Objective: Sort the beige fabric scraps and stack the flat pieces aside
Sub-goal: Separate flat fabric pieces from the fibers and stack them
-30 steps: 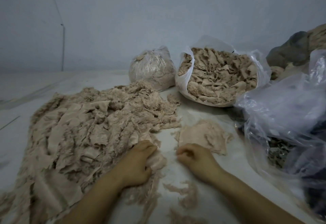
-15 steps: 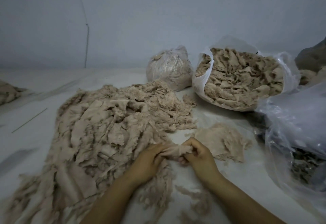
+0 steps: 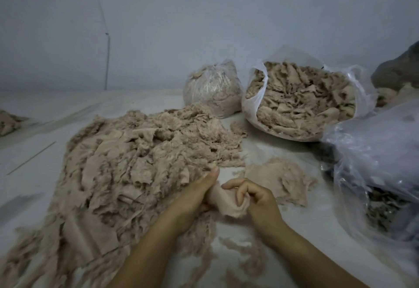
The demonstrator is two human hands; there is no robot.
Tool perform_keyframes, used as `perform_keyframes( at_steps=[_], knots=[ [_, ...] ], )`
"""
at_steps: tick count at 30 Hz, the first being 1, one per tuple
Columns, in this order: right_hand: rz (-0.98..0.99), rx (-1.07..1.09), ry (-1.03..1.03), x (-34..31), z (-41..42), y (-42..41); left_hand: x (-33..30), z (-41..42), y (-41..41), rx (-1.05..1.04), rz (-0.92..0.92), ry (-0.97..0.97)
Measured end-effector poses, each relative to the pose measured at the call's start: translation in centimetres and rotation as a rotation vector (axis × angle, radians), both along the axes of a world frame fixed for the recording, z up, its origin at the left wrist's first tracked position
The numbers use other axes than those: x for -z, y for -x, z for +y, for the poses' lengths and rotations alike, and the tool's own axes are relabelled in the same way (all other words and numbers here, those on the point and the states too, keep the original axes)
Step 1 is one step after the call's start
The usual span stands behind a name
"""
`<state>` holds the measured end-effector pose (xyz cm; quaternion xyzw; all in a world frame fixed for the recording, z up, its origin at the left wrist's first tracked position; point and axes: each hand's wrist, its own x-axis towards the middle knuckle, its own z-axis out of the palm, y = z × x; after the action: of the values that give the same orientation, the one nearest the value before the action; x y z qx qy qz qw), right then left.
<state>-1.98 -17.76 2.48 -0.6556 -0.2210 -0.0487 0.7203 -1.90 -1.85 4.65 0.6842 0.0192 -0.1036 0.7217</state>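
Observation:
A big heap of beige fabric scraps (image 3: 136,165) covers the white surface at left and centre. Both hands hold one beige scrap (image 3: 223,203) between them, just in front of the heap. My left hand (image 3: 192,199) grips its left end with the thumb raised. My right hand (image 3: 254,197) pinches its right end with curled fingers. A small flat stack of beige pieces (image 3: 278,180) lies just right of my hands.
An open white plastic bag (image 3: 254,97) full of beige scraps stands at back right, a tied clear bag (image 3: 213,88) of scraps beside it. A large crumpled clear plastic bag (image 3: 381,163) fills the right side. Loose shreds (image 3: 240,247) lie between my forearms. A wall stands behind.
My hands came together at the heap's edge, took up one scrap and now hold it lifted between them. The camera view has shifted left.

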Motion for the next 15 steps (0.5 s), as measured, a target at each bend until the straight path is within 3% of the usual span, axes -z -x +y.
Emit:
perform_keyframes(
  at_steps=[2, 4, 7, 9, 12, 15],
  knots=[
    [-0.010, 0.037, -0.016, -0.2, -0.1, 0.3, 0.1, -0.3, 0.0, 0.000, 0.057, 0.103],
    [0.072, 0.052, -0.064, -0.2, 0.0, 0.2, 0.6, -0.4, -0.4, -0.127, -0.006, 0.185],
    [0.429, -0.037, -0.339, -0.2, 0.4, -0.4, 1.4, -0.1, -0.7, -0.253, -0.199, 0.142],
    [0.569, -0.059, -0.318, -0.1, 0.7, -0.4, 1.8, -0.3, -0.5, -0.300, -0.290, 0.071],
    [0.487, -0.019, -0.096, 0.2, 1.1, -0.1, 1.9, -0.9, -0.2, -0.372, -0.383, -0.013],
    [0.384, 0.090, -0.081, 0.3, 1.3, -0.1, 1.7, -0.9, -0.4, -0.484, -0.424, -0.090]
  ],
)
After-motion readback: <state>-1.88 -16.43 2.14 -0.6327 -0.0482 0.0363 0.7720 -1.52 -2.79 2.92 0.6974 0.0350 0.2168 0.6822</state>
